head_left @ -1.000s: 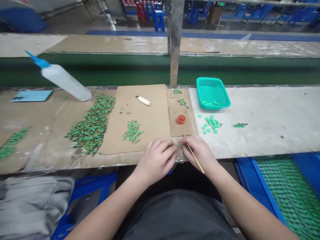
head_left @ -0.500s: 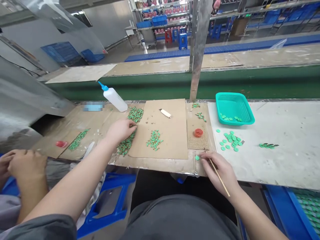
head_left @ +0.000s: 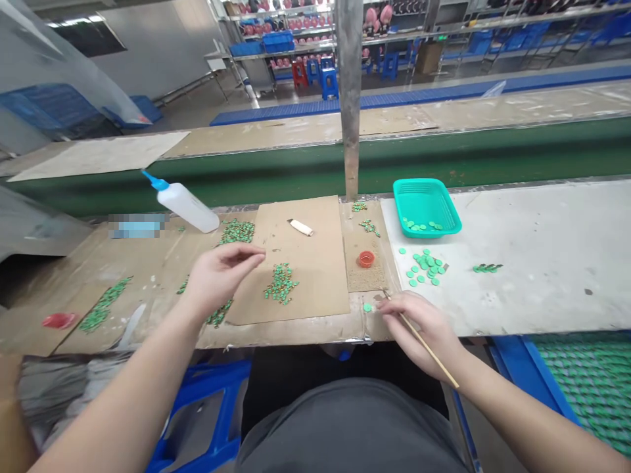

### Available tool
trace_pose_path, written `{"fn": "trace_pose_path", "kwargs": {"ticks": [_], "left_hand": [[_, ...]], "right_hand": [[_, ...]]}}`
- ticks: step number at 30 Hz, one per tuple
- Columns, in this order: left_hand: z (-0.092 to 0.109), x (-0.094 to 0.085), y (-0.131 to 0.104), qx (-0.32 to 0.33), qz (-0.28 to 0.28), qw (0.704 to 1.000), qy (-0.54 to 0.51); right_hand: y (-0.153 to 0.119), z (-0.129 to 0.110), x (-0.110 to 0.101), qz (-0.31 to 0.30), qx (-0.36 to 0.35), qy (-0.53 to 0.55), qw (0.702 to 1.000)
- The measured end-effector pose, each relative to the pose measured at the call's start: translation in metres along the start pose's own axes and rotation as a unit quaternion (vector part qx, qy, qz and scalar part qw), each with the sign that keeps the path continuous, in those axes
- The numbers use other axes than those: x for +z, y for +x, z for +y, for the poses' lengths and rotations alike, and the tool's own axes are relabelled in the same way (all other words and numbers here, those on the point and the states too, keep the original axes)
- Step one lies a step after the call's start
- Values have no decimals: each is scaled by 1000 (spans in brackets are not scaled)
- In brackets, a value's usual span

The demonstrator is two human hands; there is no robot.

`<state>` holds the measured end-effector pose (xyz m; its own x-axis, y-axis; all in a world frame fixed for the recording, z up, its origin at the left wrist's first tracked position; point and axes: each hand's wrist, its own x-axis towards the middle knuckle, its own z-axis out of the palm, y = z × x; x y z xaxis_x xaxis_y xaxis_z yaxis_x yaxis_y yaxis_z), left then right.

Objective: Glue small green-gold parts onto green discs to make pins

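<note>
My left hand point(head_left: 217, 276) is over the cardboard sheet point(head_left: 315, 289), thumb and fingertips pinched together; anything between them is too small to make out. Below and behind it lies a long pile of tiny green pieces point(head_left: 237, 231), partly hidden by the hand. A smaller heap of these pieces point(head_left: 280, 284) sits on the cardboard. In my right hand point(head_left: 424, 325) is a thin wooden stick point(head_left: 428, 350), its dark tip pointing away from me. Beside those fingertips a single green disc point(head_left: 367, 307) lies on the bench. Just beyond stands a small red cap point(head_left: 365, 259).
A teal basket point(head_left: 428, 231) holds some green discs, with more discs point(head_left: 428, 263) in front. Leaf-like green pieces point(head_left: 487, 268) lie farther right. A white squeeze bottle point(head_left: 187, 207) and a cream-handled tool point(head_left: 300, 227) are at the back. A metal post point(head_left: 349, 98) rises behind the bench.
My left hand has come up off the pile of tiny green pieces and moved right, over the cardboard. The view has turned rightward. My right hand still holds the stick near the disc.
</note>
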<state>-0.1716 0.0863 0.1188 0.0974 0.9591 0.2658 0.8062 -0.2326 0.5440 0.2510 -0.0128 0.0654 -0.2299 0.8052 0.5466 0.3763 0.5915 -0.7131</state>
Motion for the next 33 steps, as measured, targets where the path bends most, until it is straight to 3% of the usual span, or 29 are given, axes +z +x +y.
{"fn": "trace_pose_path", "kwargs": {"ticks": [3, 5, 7, 10, 13, 16, 19, 25, 27, 28, 30, 32, 33], "left_hand": [[42, 23, -28, 37, -12, 998, -57], [71, 33, -42, 104, -28, 991, -79], [96, 38, -51, 196, -39, 978, -58], [121, 40, -53, 301, -26, 953, -1], [129, 46, -55, 341, 5, 940, 20], [130, 61, -65, 314, 19, 949, -30], [135, 81, -85, 219, -4, 961, -169], [155, 109, -122, 23, -79, 908, -410], [155, 113, -125, -10, -85, 896, -436], [152, 115, -124, -14, -78, 901, -427], [144, 119, -116, -16, -50, 926, -374], [132, 126, -104, -15, -22, 950, -312], [126, 131, -96, -15, -17, 956, -291]], "right_hand": [[17, -26, 12, 3, 124, 103, 987], [29, -42, 25, -5, 255, 226, 940], [39, -52, 37, -6, 341, 350, 872], [46, -56, 45, 16, 395, 456, 797], [45, -51, 44, 24, 417, 503, 757], [36, -45, 40, 34, 421, 534, 733], [16, -42, 38, 49, 430, 556, 709], [-30, -50, 38, 47, 474, 588, 654], [-39, -48, 37, 42, 471, 569, 673], [-42, -45, 35, 40, 460, 541, 703], [-44, -32, 26, 37, 406, 433, 804], [-42, -14, 13, 34, 309, 268, 912], [-40, -4, 5, 29, 259, 184, 948]]}}
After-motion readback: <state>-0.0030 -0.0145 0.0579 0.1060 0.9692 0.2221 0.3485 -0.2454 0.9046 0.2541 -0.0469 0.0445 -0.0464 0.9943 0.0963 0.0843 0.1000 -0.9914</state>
